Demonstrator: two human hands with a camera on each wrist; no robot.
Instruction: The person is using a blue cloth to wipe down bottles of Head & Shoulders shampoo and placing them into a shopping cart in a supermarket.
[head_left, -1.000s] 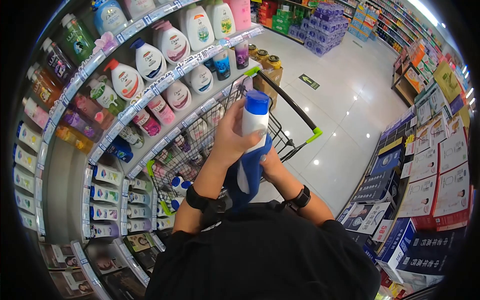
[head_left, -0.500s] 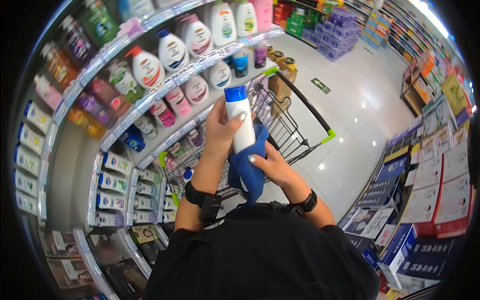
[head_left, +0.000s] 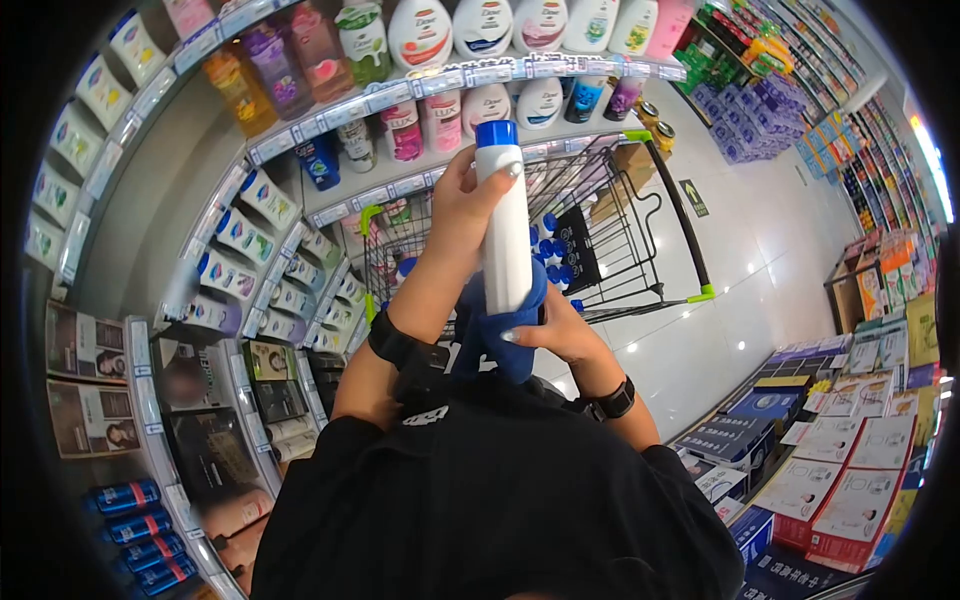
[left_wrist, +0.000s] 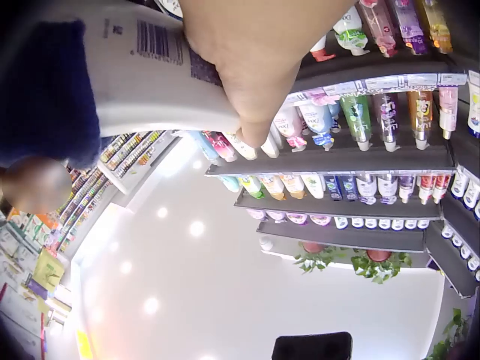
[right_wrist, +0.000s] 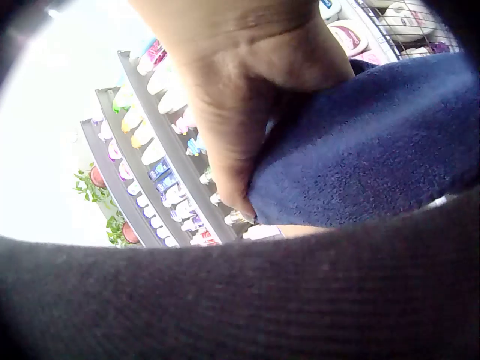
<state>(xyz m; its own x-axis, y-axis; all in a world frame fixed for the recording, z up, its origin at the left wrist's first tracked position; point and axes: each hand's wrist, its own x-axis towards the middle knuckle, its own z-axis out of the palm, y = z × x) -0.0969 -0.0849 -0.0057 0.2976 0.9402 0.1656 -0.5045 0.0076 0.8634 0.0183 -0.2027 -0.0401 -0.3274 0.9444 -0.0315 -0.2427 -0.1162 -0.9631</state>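
A white bottle with a blue cap (head_left: 508, 230) is held lengthwise in front of the chest, cap end away from the body. My left hand (head_left: 462, 215) grips it just below the cap, thumb across its side. In the left wrist view a barcode shows on the bottle's surface (left_wrist: 154, 56). A dark blue cloth (head_left: 505, 345) wraps the bottle's lower end. My right hand (head_left: 562, 335) holds this cloth against the bottle, thumb on top. In the right wrist view the cloth (right_wrist: 367, 146) hides most of the fingers.
Beyond the hands stands a wire shopping cart (head_left: 625, 225) with several blue-capped bottles (head_left: 550, 245) in it. Shelves of pump bottles (head_left: 420, 35) line the front and left. Stacked boxes (head_left: 830, 470) rise at the right, beside the shiny tiled floor (head_left: 745, 290).
The head view has turned, so shelves and cart sit differently. The bottle shows more of its length, and the right hand's cloth is now round its lower end. Both grips stay.
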